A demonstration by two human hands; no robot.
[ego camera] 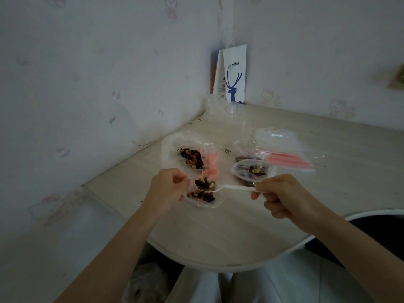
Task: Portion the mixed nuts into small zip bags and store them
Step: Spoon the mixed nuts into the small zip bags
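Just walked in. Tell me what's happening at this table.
A person is portioning mixed nuts. The left hand holds open a small clear zip bag already partly filled, while the right hand holds a white plastic spoon loaded with nuts right over the bag's mouth. Behind sit the large clear supply bag of nuts, another small open bag with nuts and a stack of empty red-striped zip bags on the pale wooden table.

spoon (220, 187) over small bag (204, 199) | large bag (188, 149) behind | table (328, 182) beneath

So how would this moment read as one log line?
step: filling small bag | left hand: holds bag open | right hand: spoon loaded with nuts
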